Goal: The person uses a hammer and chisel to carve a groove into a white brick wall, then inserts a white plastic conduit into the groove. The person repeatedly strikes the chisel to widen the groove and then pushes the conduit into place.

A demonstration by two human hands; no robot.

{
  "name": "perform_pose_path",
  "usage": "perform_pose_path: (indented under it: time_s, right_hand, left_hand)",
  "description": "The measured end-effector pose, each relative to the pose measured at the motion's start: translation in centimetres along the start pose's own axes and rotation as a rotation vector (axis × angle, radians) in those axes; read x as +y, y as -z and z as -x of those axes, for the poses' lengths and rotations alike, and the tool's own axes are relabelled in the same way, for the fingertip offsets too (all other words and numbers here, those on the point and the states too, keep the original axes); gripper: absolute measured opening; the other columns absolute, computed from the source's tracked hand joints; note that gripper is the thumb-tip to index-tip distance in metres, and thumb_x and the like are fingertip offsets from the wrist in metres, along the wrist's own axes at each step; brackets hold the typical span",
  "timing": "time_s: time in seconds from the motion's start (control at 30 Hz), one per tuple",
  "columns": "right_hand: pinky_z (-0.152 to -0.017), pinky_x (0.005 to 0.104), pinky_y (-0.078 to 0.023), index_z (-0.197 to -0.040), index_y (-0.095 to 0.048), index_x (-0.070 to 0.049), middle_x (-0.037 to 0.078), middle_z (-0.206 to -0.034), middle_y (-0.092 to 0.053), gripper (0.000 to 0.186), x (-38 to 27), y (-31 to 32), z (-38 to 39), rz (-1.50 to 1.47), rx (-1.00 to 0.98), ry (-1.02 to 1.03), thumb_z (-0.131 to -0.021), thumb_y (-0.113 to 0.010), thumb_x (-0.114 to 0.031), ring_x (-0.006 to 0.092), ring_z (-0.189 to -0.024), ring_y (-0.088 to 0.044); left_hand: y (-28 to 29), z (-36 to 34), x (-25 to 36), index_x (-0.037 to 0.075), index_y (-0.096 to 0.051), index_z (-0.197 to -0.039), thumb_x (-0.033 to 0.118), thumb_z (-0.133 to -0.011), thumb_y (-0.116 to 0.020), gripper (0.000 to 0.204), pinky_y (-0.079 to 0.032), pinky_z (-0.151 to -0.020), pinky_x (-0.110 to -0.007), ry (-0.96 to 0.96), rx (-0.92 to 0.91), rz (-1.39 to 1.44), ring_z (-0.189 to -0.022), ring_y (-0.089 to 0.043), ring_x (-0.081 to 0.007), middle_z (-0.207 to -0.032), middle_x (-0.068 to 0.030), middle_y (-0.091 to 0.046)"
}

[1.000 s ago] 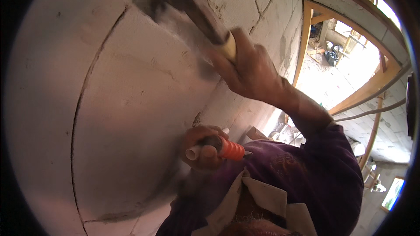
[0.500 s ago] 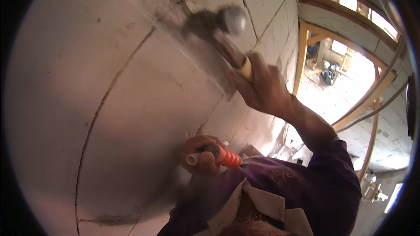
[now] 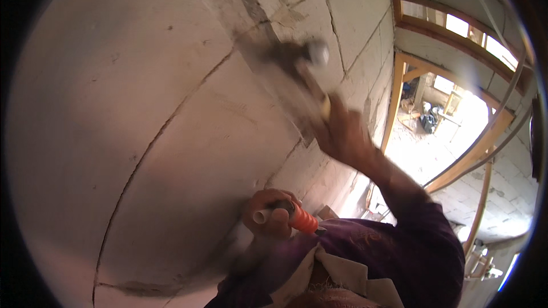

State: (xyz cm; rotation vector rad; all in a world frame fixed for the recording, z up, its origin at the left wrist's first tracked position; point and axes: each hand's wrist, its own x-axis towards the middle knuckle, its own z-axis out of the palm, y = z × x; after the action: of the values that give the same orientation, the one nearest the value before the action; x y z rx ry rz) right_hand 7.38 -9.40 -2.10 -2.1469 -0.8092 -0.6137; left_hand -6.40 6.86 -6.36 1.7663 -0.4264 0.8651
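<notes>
My right hand [image 3: 345,137] is wrapped round the handle of a hammer [image 3: 299,65], whose head is blurred by motion. The hammer head shows in front of a grey groove [image 3: 251,3] running down the block wall [image 3: 188,131]; whether it touches the wall I cannot tell. Lower down, close to the wall, my left hand [image 3: 267,217] is closed round a tool with an orange ribbed grip [image 3: 303,219] and a dark end. A short pale tube [image 3: 261,217] also pokes out between its fingers. The rest of both held pieces is hidden by the hand.
Thin dark joints cross the pale wall. At the right, a wooden door frame [image 3: 394,102] opens on a bright room with a black bag [image 3: 429,122] on its floor. Bent pipes or cables [image 3: 482,140] hang at the far right, and a wooden-framed window [image 3: 451,25] sits above the doorway.
The hammer head and my right hand have moved a little lower in the picture. The view has shifted slightly, and my left hand keeps its hold on the orange-gripped tool and tube.
</notes>
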Motion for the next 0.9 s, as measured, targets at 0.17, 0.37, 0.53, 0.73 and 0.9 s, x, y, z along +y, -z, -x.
perform_pose_path:
  time_s: [0.17, 0.37, 0.53, 0.73, 0.9]
  right_hand:
    - [-0.05, 0.0433, -0.052, -0.117, -0.045, 0.004, 0.024, -0.074, -0.064, 0.038, 0.4, 0.4, 2.1, -0.093, 0.038, -0.003, -0.094, -0.065, -0.02, 0.0394, -0.063, -0.069]
    - [-0.041, 0.0349, -0.05, -0.112, -0.048, 0.002, 0.017, -0.065, -0.062, 0.03, -1.9, 5.1, -8.2, -0.016, 0.337, 0.293, -0.099, -0.059, -0.023, 0.0266, -0.05, -0.065]
    - [-0.041, 0.035, -0.051, -0.111, -0.048, 0.002, 0.018, -0.063, -0.062, 0.033, -4.0, 6.7, -12.1, 0.015, 0.447, 0.343, -0.099, -0.059, -0.026, 0.0256, -0.049, -0.065]
    - [-0.047, 0.0434, -0.053, -0.116, -0.043, 0.003, 0.021, -0.066, -0.062, 0.04, -2.9, 4.9, -5.8, 0.028, 0.074, 0.017, -0.096, -0.062, -0.027, 0.0357, -0.056, -0.067]
    - [-0.046, 0.041, -0.052, -0.117, -0.041, 0.003, 0.02, -0.068, -0.061, 0.041, -2.3, 4.8, -4.2, -0.033, 0.11, 0.163, -0.097, -0.062, -0.027, 0.033, -0.055, -0.067]
  left_hand:
    - [-0.4, -0.2, 0.2, -0.001, -0.056, -0.091, 0.053, -0.097, -0.049, 0.054, -0.048, -0.049, -0.034, 0.014, 0.009, 0.022, -0.054, -0.062, -0.021, -0.065, -0.012, -0.06]
    - [-0.7, -0.2, 0.1, -0.001, -0.055, -0.091, 0.051, -0.096, -0.054, 0.052, -0.047, -0.047, -0.033, 0.027, 0.029, 0.047, -0.052, -0.06, -0.0192, -0.062, -0.0107, -0.058]
    - [-0.6, -0.2, -0.4, -0.001, -0.055, -0.091, 0.049, -0.096, -0.055, 0.05, -0.047, -0.047, -0.033, 0.048, 0.012, 0.096, -0.051, -0.059, -0.0184, -0.061, -0.0098, -0.057]
    - [-0.9, -0.1, -0.8, -0.001, -0.055, -0.093, 0.042, -0.097, -0.054, 0.043, -0.048, -0.048, -0.033, 0.054, -0.032, 0.126, -0.053, -0.06, -0.0189, -0.064, -0.0113, -0.059]
    - [-1.3, -0.3, -0.8, -0.001, -0.056, -0.094, 0.036, -0.097, -0.053, 0.037, -0.048, -0.049, -0.034, 0.014, -0.028, 0.128, -0.054, -0.06, -0.0189, -0.067, -0.0118, -0.061]
